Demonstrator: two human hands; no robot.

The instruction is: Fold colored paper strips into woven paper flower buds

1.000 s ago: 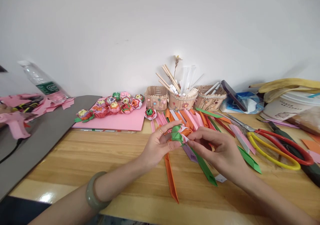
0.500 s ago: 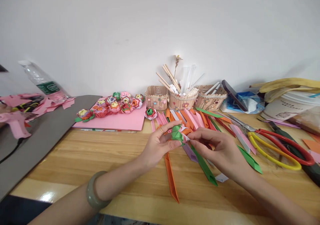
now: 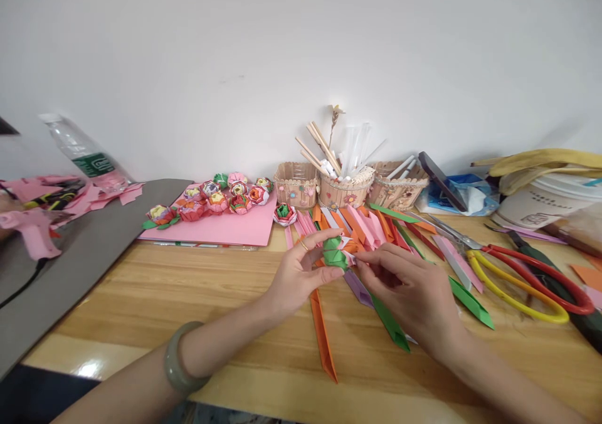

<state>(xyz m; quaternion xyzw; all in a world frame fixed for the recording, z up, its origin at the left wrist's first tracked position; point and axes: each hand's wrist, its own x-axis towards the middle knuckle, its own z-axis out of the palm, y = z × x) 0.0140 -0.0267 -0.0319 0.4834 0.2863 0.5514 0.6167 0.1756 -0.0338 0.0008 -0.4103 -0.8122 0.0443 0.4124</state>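
A small folded paper flower (image 3: pixel 335 253), green at its base with white and pink petal tips, is held above the table. My left hand (image 3: pixel 301 270) grips its green side between thumb and fingers; a ring and a bangle show on that arm. Thumb and index finger of my right hand (image 3: pixel 407 286) pinch a pale petal tip on the flower's right side. Below and behind lie folded paper strips, among them an orange strip (image 3: pixel 323 339), a green strip (image 3: pixel 389 323) and a lilac strip (image 3: pixel 358 288).
Finished paper flowers (image 3: pixel 216 203) sit on pink paper (image 3: pixel 254 229) at the back left. Three decorated baskets (image 3: pixel 345 193) stand along the wall. Scissors (image 3: pixel 522 280) lie at right, near a phone (image 3: pixel 442 180). At left are a pink glue gun (image 3: pixel 35 229) and a bottle (image 3: pixel 89 154).
The flower has turned a little, so more of its green base faces me. My right hand has rolled over slightly, its fingers curling more, still at the petal tip.
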